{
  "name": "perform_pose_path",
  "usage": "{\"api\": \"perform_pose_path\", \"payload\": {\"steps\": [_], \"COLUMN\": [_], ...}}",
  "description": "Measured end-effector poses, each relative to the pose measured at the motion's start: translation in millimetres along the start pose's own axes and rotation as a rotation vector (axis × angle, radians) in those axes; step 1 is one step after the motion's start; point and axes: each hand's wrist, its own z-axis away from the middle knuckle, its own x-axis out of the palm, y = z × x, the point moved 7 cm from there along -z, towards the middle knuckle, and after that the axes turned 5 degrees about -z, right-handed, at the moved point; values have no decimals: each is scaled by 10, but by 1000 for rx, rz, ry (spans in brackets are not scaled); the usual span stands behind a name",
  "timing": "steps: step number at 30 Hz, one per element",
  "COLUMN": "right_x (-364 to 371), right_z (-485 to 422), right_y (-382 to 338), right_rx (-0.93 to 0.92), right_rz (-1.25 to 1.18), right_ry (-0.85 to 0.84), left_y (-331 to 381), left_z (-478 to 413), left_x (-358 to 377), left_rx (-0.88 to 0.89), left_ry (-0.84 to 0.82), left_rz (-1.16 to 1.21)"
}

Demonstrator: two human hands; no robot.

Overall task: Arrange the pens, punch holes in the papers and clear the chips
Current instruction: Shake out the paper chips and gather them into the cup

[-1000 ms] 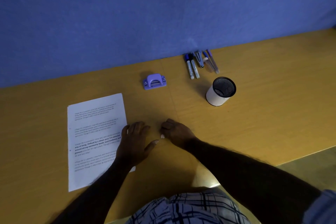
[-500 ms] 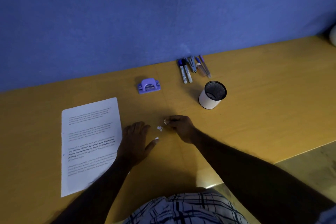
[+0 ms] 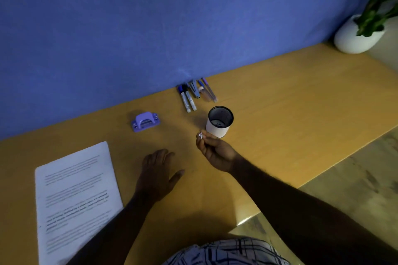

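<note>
Pinching white paper chips (image 3: 200, 135) in right hand (image 3: 216, 151) just beside mesh pen cup (image 3: 219, 121); resting left hand (image 3: 156, 175) flat, empty, on yellow wooden desk (image 3: 280, 101); printed sheet's (image 3: 75, 196) text blurred, lying left of it.

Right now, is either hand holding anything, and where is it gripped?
The right hand pinches small white paper chips at its fingertips, beside the cup. The left hand lies flat, holding nothing.

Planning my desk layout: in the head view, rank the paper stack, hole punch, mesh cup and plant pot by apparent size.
1. Paper stack, clearly largest, though nearest the camera.
2. Plant pot, partly cut off by the frame.
3. Mesh cup and hole punch: too alike to rank.
</note>
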Motion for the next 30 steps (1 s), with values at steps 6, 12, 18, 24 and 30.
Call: {"api": "perform_pose_path", "payload": {"steps": [6, 12, 18, 24, 30], "right_x": [-41, 89, 131, 188, 302], "right_z": [81, 30, -95, -122, -92], "right_y": [-780, -1340, -1543, -1667, -1682], "right_rx": [-179, -304, -335, -497, -573], "right_rz": [76, 456, 797, 1348, 1625], "right_ry": [72, 121, 180, 311, 303], "left_y": [269, 437, 435, 366, 302], "left_z": [-280, -484, -534, -551, -569], "left_x": [-54, -6, 23, 12, 18], "left_rx": [53, 84, 66, 44, 25], "left_ry": [8, 39, 41, 42, 38], "left_rz": [-3, -55, -77, -96, -83]}}
